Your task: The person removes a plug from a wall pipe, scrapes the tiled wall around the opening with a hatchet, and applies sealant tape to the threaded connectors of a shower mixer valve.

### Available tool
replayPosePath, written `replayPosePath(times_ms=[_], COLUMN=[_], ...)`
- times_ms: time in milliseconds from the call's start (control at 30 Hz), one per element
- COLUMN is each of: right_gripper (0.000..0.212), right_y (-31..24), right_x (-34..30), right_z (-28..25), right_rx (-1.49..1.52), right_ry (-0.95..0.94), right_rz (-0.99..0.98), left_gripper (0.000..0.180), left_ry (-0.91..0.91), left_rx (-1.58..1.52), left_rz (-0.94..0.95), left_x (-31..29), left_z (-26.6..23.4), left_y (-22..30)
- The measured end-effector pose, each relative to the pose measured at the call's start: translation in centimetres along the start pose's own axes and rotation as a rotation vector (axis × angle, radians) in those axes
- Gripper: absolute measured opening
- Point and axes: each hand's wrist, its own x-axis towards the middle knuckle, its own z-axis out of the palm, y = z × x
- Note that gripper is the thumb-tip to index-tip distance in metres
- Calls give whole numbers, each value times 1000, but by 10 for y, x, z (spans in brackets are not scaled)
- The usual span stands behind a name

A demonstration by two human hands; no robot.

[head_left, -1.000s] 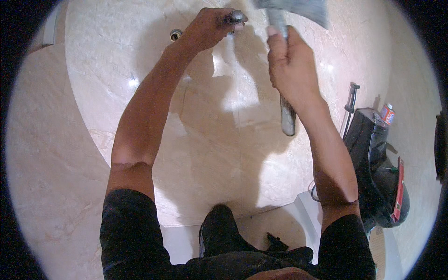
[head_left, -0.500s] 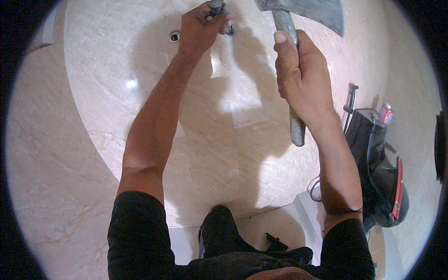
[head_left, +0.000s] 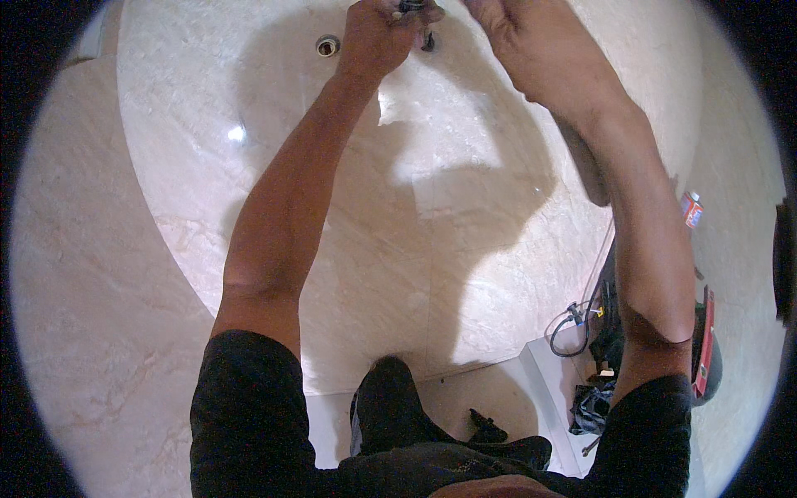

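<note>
My left hand (head_left: 383, 37) is at the upper edge of the view, its fingers closed around a dark metal piece (head_left: 410, 6) whose kind I cannot make out. Just below those fingers a dark hole (head_left: 427, 41) shows in the marbled tile surface (head_left: 365, 216). To the left of the hand is a round, brass-coloured pipe opening (head_left: 328, 46). My right hand (head_left: 531, 41) grips a hatchet (head_left: 588, 170). Only the lower end of its handle shows, beside my forearm; the blade is out of view.
On the right lie a black bag (head_left: 610, 332), a red level-like bar (head_left: 706, 344) and a small red-and-white can (head_left: 691, 209). A thin black hose (head_left: 569, 353) curls by a pale ledge (head_left: 552, 373). A small black object (head_left: 486, 426) lies near my leg (head_left: 390, 407).
My right hand has moved up with the hatchet, carrying its head out of view and tilting the handle. My left hand has shifted slightly up and right in the view, still gripping the metal piece.
</note>
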Motion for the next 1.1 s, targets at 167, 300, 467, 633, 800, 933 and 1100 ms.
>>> replayPosePath(times_ms=[167, 300, 467, 633, 800, 933, 1100], right_gripper=[37, 36, 47, 41, 43, 43, 42], right_y=[15, -16, 53, 38, 36, 36, 43], right_x=[-6, -19, -19, -32, -65, -78, -78], right_z=[11, 5, 46, 53, 53, 47, 55], right_rx=[-13, 185, -66, 159, 304, 480, 514], right_ry=[-48, 94, 226, 231, 376, 395, 404], right_rz=[39, 77, -18, 44, 107, 168, 181], left_gripper=[17, 17, 17, 9, 7, 6, 8], left_ry=[-69, -136, -21, -82, -328, -469, -612], left_rx=[185, -28, 315, 262, 205, 343, 304], left_rz=[103, 122, 4, 59, -241, -193, -105], left_x=[-1, 4, -2, -6, 8, 17, 29], left_z=[7, -9, 14, 15, -2, 2, -3], left_y=[21, -10, 28, 6, 35, 52, 50])
